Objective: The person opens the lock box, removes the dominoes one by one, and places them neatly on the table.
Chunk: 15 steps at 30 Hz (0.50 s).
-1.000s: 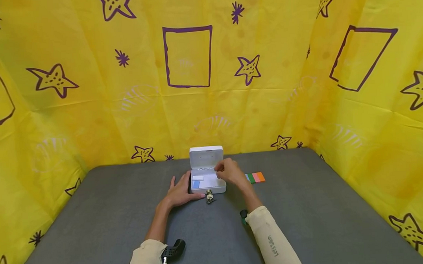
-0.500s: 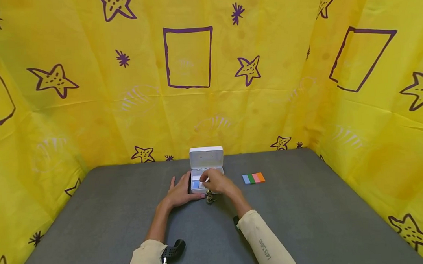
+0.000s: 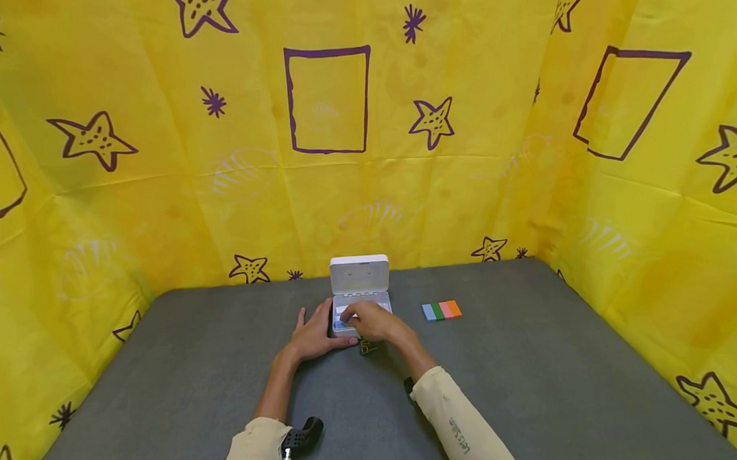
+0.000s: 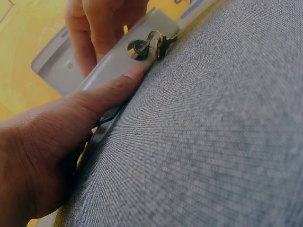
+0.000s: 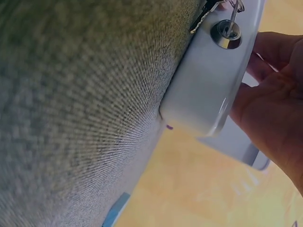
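Observation:
A small white metal cash box point(image 4: 118, 61) stands with its lid point(image 3: 359, 275) raised. Its front lock point(image 5: 226, 34) has a key in it, and more keys point(image 4: 163, 46) hang from the ring. My left hand point(image 3: 314, 337) lies around the near left corner: the thumb presses along the front wall, the fingers extend along the left side. Inside the box, my right hand point(image 3: 375, 321) bends its fingers down at the front left, over a light blue piece point(image 3: 340, 324). Its fingertips are hidden in both wrist views. A white piece point(image 3: 341, 309) lies behind them.
Right of the box, several flat coloured strips point(image 3: 442, 310) lie side by side on the grey cloth-covered table point(image 3: 535, 360): blue, green, pink and orange. A yellow curtain point(image 3: 490, 197) with starfish drawings encloses the table's back and sides.
My right hand has moved left and down, from the box's right side to its front left. Half a second ago a small white thing showed between its fingers. The left hand has stayed put.

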{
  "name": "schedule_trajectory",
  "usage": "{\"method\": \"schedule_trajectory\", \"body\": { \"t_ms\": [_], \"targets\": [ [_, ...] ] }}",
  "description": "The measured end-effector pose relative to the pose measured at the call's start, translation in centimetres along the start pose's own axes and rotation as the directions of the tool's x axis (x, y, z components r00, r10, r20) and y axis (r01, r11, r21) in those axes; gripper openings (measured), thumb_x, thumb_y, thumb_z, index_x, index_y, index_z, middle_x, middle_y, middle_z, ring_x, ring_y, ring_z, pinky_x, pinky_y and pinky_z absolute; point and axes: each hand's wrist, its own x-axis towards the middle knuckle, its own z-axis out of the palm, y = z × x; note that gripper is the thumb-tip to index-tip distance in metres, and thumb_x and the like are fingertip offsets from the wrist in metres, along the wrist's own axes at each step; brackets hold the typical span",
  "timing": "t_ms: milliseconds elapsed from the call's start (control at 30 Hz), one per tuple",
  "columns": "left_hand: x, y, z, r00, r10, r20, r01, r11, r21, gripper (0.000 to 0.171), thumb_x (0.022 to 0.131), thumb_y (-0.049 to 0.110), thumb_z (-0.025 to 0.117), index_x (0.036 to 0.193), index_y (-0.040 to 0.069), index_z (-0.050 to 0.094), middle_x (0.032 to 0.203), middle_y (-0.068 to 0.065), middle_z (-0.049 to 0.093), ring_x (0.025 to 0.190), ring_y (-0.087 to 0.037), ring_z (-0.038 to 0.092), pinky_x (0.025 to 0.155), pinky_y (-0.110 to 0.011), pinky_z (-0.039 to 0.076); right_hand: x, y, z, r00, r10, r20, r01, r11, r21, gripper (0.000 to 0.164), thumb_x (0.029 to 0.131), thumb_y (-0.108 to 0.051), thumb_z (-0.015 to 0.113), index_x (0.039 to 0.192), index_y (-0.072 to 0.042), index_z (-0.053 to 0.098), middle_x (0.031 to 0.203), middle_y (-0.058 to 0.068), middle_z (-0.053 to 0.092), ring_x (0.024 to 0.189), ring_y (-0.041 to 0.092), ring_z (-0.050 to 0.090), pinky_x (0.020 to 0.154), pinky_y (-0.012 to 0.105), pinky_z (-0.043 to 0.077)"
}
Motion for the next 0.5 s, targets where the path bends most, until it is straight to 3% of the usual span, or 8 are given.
{"method": "schedule_trajectory", "body": {
  "t_ms": [167,300,500],
  "targets": [
    [0.04,-0.05,0.07,1.0,0.025,-0.016,-0.026,1.0,-0.016,0.106,0.07,0.064,0.065,0.145,0.007,0.017,0.146,-0.014,0.029,0.134,-0.028,0.026,0.105,-0.059,-0.004,0.08,-0.16,0.01,1.0,0.011,0.029,-0.011,1.0,0.001,0.025,0.09,0.002,0.047,0.108,0.001,0.065,0.108,0.013,0.064,0.096,0.022,0.059,0.085,0.031,0.046],
    [0.03,-0.13,0.13,0.999,0.036,-0.017,-0.037,0.999,-0.014,0.105,0.07,0.063,0.064,0.145,0.006,0.017,0.146,-0.015,0.029,0.134,-0.029,0.026,0.105,-0.06,-0.004,0.1,-0.25,0.02,0.999,0.026,0.042,-0.026,1.0,0.0,0.025,0.089,0.003,0.048,0.106,0.001,0.066,0.106,0.012,0.066,0.09,0.019,0.058,0.08,0.028,0.047],
    [-0.09,-0.01,0.0,1.0,0.011,-0.015,-0.011,1.0,-0.028,0.106,0.069,0.064,0.066,0.145,0.008,0.017,0.146,-0.013,0.03,0.134,-0.027,0.027,0.105,-0.06,-0.004,0.28,-0.31,0.03,0.997,0.075,-0.035,-0.074,0.997,0.024,0.023,0.084,0.003,0.053,0.1,-0.003,0.068,0.101,0.009,0.066,0.081,0.015,0.055,0.071,0.023,0.045]
  ]
}}
